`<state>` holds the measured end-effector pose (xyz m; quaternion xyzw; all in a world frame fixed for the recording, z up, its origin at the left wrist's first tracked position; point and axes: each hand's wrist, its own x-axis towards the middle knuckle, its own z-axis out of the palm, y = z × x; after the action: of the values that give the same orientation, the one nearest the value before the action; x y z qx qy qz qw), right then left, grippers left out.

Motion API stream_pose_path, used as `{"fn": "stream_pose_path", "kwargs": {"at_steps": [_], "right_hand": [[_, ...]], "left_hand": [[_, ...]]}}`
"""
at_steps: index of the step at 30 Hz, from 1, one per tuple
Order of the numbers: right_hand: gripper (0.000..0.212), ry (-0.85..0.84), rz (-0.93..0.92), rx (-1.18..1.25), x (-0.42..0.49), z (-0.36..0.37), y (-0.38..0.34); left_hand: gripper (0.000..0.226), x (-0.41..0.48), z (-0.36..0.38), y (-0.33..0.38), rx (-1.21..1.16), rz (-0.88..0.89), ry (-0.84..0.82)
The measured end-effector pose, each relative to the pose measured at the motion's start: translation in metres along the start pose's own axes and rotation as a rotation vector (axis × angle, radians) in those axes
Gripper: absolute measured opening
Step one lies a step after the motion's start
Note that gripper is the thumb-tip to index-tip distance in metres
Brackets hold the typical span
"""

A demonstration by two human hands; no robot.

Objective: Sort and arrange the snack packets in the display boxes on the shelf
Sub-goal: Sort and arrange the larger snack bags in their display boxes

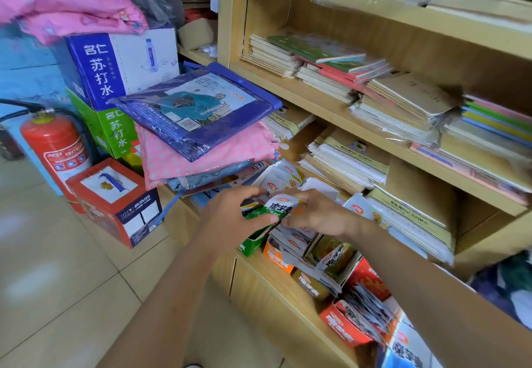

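Light wooden shelf unit (227,22) fills the right side. Its upper bays carry flat stacks of paper exercise books (403,100), so snacks only get the lowest ledge. Left of it a pile of plastic-bagged raincoats, blue pack (195,108) on top, overhangs the far end of the ledge and crowds it

Along the ledge runs a row of open-topped cardboard display boxes, fronts facing out: green box (253,244) under the hands, orange box (277,259) just beside it, red box (344,328) nearest the camera. Packets stand on edge inside, several tilted or spilling over the walls, with a loose white bunch (276,180) behind the hands. My read: not sorted yet, early-to-mid job

Left hand (227,212) and right hand (319,215) meet just above the green box. Both grip one green-and-white foil snack packet (273,208): the left thumb lies across its front, and the right fingers pinch its right edge. The two-handed hold looks meant to square it up or check the flavour before slotting. Its green print matches the box below, so I'd guess that's its slot

Risk: thin foil crumples, and neighbours could tip out when one gets pushed in
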<state>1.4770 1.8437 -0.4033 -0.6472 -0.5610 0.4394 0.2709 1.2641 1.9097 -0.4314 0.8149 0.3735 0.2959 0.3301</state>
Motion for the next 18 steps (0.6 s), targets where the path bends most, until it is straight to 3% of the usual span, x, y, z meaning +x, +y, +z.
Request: {"fn": "stream_pose_path", "kwargs": {"at_steps": [3, 7, 11, 13, 18], "right_hand": [[0.052, 0.003, -0.003, 0.038, -0.002, 0.003, 0.002], [0.031, 0.089, -0.032, 0.001, -0.001, 0.003, 0.004], [0.038, 0.174, -0.058, -0.128, 0.001, 0.006, 0.001], [0.034, 0.243, -0.057, -0.243, 0.006, 0.01, 0.001], [0.004, 0.428, -0.092, -0.53, 0.024, 0.023, 0.008]], "left_hand": [[0.014, 0.0, 0.001, 0.0, 0.037, 0.017, 0.014], [0.022, -0.002, 0.002, -0.001, 0.0, -0.008, 0.127], [0.016, 0.0, -0.002, -0.008, -0.14, -0.137, 0.259], [0.025, 0.001, -0.003, -0.009, -0.215, -0.206, 0.284], [0.032, 0.0, -0.006, -0.008, -0.445, -0.362, 0.381]]}}
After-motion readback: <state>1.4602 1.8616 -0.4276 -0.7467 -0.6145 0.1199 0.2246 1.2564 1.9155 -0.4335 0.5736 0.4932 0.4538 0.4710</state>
